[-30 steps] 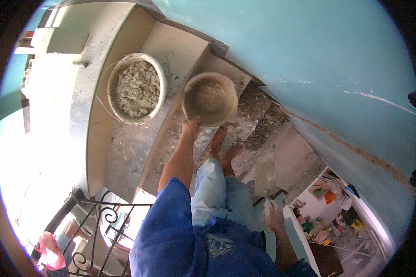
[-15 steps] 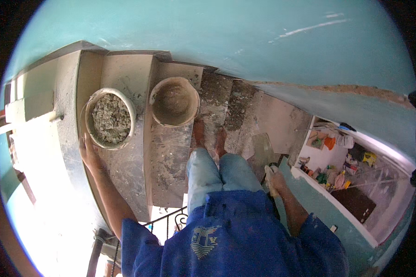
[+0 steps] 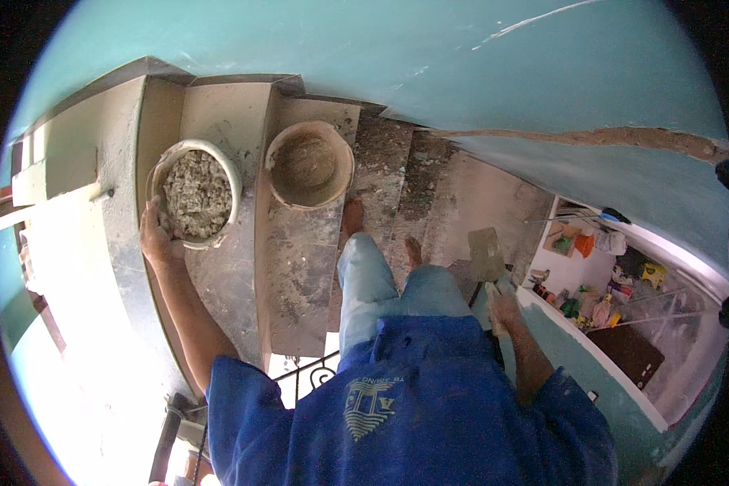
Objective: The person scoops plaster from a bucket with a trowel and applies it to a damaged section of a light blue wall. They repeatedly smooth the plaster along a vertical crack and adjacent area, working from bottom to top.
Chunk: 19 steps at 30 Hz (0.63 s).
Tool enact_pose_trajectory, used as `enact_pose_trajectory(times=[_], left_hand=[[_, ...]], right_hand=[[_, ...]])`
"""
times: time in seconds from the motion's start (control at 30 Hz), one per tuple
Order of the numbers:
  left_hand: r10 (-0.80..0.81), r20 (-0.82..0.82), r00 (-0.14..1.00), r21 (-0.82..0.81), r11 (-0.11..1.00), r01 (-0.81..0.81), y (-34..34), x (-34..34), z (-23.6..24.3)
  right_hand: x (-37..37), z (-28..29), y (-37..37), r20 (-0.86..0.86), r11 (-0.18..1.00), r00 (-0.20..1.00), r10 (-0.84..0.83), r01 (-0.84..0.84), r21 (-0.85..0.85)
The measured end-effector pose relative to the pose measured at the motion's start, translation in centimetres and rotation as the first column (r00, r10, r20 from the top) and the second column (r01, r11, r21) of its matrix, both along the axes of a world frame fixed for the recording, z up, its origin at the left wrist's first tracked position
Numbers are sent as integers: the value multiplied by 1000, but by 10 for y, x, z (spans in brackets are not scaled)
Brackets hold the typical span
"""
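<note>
On a stair step at the left stands a round, pale bucket [image 3: 233, 194] of lumpy grey mortar [image 3: 196, 194]. My left hand [image 3: 160, 236] grips its near left rim, fingers curled at the edge. A second, wider basin [image 3: 309, 166], its inside coated with dried mortar, rests on the step to the right. My right hand [image 3: 506, 312], low at my right side, is closed round the handle of a trowel. The flat, greyish trowel blade [image 3: 486, 254] points away from me; part of the handle is hidden by the fingers.
Dusty stairs [image 3: 300, 267] run across the view, littered with mortar crumbs. A teal wall [image 3: 381, 49] rises beyond, cut by a long rough brown groove [image 3: 607, 138]. Dark iron railing [image 3: 304, 377] is below left. An opening at right shows scattered household items [image 3: 599, 300].
My left hand has moved up onto the bucket rim, its fingers now over the edge. The trowel has risen beside my right leg. The view has shifted slightly.
</note>
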<state>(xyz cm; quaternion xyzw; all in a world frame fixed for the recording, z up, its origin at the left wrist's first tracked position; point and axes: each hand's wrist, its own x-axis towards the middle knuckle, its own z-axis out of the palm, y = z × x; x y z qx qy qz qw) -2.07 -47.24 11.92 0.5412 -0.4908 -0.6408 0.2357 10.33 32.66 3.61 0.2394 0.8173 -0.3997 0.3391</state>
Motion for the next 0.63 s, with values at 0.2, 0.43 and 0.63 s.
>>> enact_pose_trajectory(times=[0.2, 0.43, 0.63], left_hand=[[-13, -71, 997, 50, 999, 16, -11, 11, -17], [88, 241, 967, -821, 549, 154, 4, 7, 21], [-364, 533, 764, -640, 418, 645, 222, -3, -63]], right_hand=[[-67, -42, 20, 394, 348, 399, 828, -917, 196], [-118, -164, 25, 285, 747, 766, 576, -635, 198], [-140, -214, 29, 368, 987, 927, 68, -117, 112]])
